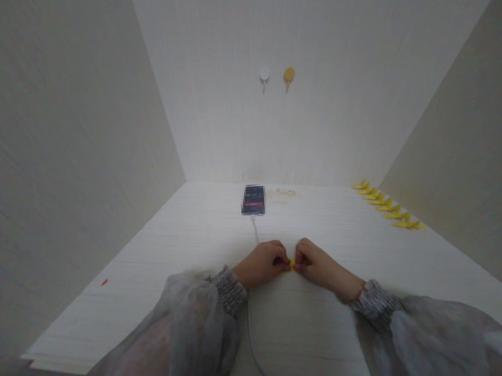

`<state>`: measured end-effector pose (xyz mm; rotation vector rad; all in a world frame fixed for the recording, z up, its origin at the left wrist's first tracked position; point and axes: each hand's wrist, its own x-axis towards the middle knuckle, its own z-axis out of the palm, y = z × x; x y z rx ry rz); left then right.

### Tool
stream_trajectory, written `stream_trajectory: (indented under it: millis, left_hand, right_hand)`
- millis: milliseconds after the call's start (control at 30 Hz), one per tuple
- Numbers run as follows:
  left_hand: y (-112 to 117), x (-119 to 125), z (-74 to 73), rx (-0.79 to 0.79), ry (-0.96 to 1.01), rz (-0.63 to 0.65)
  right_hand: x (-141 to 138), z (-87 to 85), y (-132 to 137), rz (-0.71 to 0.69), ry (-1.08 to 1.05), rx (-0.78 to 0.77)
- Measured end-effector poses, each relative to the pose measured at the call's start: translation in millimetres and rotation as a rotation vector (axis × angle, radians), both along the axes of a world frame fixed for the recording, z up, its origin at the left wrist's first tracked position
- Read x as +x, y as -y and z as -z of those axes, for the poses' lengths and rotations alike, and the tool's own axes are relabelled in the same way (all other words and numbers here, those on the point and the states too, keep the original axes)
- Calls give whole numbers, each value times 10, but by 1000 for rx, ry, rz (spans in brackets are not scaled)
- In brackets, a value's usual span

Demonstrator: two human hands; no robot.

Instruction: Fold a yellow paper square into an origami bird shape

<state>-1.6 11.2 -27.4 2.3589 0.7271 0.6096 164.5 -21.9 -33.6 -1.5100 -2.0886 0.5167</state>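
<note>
Both hands meet over the middle of the white table, pinching a small piece of yellow folded paper [292, 263] between them. My left hand [268, 263] has its fingers closed on the paper's left side. From the other side, my right hand [315, 263] grips it between thumb and fingers. Most of the paper is hidden by my fingertips, so its exact shape cannot be made out. At the far right of the table stands a row of several yellow folded-paper figures [387, 205] with pointed tips.
A phone [253, 200] lies near the back wall, its white cable [255, 350] running under my left wrist to the front edge. A small orange-red piece [104, 282] lies at left. White and yellow round hooks [289, 75] are on the back wall. Walls enclose the table [151, 242] on three sides.
</note>
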Motion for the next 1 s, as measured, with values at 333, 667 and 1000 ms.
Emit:
stream_trajectory:
  millis: [333,667,1000]
  left_hand:
    - [12,-15,-24,-24,-15,49]
    - [7,-65,20,-20,25,39]
    - [-4,-55,47,-47,32,-19]
  right_hand:
    - [20,-19,-49,87,-98,-198]
    - [94,-55,-99,-61,-279,-377]
    - [69,-14,-51,-54,-221,-293]
